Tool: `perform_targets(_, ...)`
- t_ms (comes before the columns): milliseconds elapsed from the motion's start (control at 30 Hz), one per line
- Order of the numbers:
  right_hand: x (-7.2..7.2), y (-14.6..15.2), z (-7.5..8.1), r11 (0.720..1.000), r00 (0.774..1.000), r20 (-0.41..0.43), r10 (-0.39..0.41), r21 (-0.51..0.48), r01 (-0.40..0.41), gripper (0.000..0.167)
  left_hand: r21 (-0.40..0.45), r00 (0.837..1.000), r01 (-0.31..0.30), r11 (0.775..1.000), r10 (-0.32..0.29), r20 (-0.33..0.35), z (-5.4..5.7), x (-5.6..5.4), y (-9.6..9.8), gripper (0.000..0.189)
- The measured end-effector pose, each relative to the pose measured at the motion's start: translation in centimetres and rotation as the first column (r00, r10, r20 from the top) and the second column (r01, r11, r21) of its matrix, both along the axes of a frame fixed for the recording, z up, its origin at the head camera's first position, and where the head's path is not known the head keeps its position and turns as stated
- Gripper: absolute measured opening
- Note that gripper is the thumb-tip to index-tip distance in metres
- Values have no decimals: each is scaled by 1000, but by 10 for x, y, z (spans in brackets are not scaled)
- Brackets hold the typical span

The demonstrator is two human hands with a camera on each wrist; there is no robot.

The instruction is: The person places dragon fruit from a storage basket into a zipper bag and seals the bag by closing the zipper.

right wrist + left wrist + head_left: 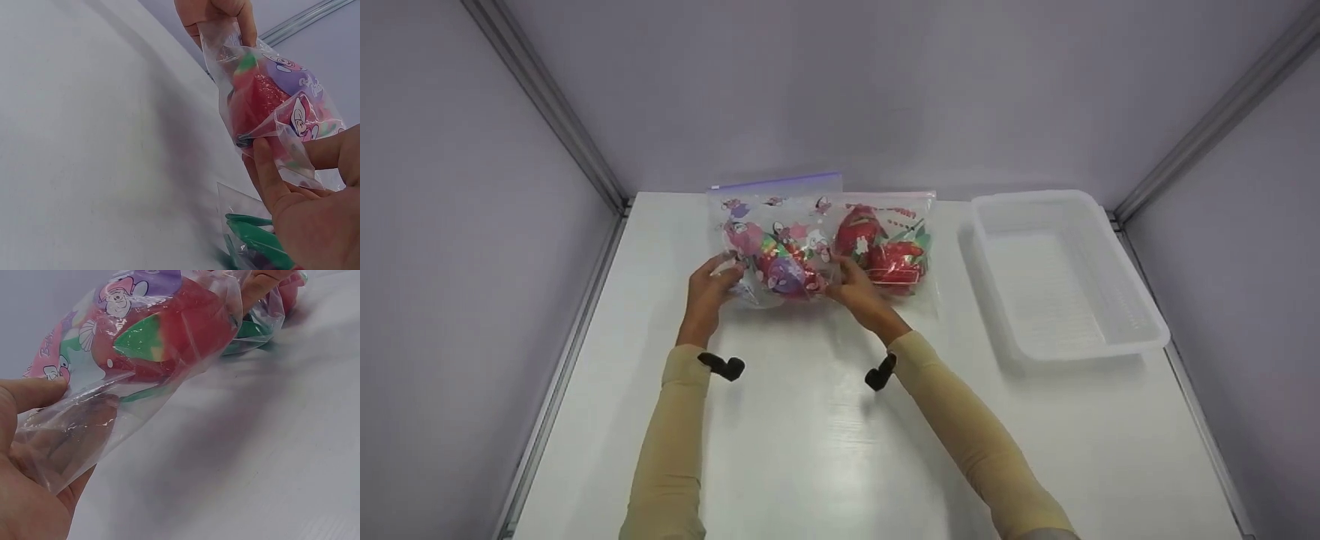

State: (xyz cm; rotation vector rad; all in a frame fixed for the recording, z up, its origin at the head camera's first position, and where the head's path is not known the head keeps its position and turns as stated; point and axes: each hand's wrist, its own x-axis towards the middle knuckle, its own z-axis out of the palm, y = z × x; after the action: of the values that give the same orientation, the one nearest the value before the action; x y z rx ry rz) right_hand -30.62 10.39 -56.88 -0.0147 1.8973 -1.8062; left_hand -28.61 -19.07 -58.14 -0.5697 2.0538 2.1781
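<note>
A clear zip bag [780, 240] with a purple top strip and pink and purple cartoon prints holds red things with green parts. My left hand [710, 285] pinches its lower left corner, thumb in front and fingers behind the plastic in the left wrist view. At the lower right corner my right hand [862, 296] grips the same bag, its fingers around the red contents in the right wrist view. The bag leans up over a shadow on the table. Just to its right, a second clear zip bag [896, 262] with a pink top edge has similar red and green things inside.
A white plastic basket [1110, 351] stands on the right of the white table [802, 450]. Pale panels with metal corner rails [547, 101] enclose the table at the back and both sides. Dark wrist-worn cameras stick out from both sleeves.
</note>
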Motion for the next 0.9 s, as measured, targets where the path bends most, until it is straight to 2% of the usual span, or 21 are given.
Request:
perform_targets(233,-2,-9,-5,999,1000,-5,10,-52,-10,70,33,1000,-5,999,4,18,-5,-1,-9,59)
perform_targets(400,-1,-10,-8,996,1000,23,-19,-83,21,66,21,999,-12,1000,11,45,-9,-2,-9,57)
perform_targets(567,-1,-12,-12,998,999,32,-16,-61,18,61,14,998,-21,1000,20,58,-15,-1,-12,60)
perform_targets(767,-2,-14,-20,997,999,45,-20,-68,23,67,-4,996,-16,1000,16,85,-19,1,-15,64)
perform_targets(900,-3,-16,-22,998,999,38,-12,-53,14,71,14,994,-15,1000,14,110,-20,2,-19,72)
